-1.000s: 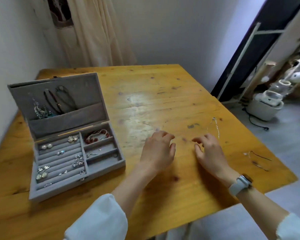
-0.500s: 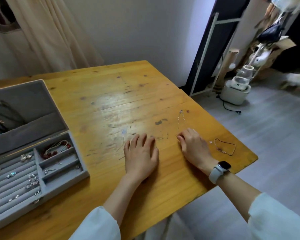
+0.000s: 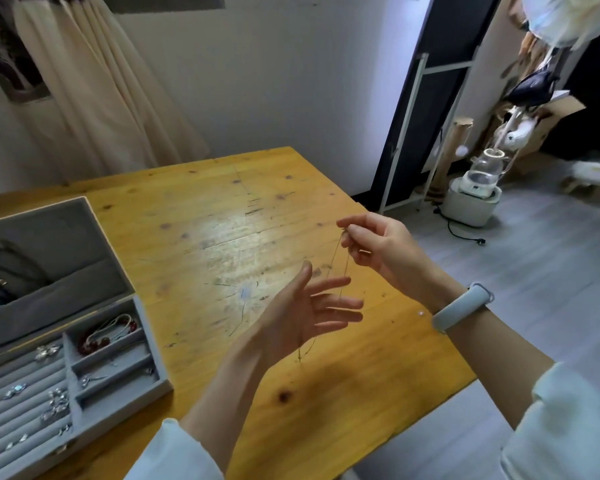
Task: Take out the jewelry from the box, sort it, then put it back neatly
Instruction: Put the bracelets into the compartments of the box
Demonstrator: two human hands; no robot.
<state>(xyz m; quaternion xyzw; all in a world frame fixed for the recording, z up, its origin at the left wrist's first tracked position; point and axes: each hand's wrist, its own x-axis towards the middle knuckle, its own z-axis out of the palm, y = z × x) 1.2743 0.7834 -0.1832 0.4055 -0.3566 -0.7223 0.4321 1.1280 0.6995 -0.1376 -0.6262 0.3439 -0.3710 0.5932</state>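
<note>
Above wooden table: one chain, right hand pinching, left hand open.

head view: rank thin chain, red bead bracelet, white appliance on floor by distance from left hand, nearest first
1. thin chain: hangs from the pinching right hand and runs across the left hand fingers, touching them.
2. red bead bracelet: to the left, in the jewelry box top compartment.
3. white appliance: far right, on the floor beyond the table.
</note>
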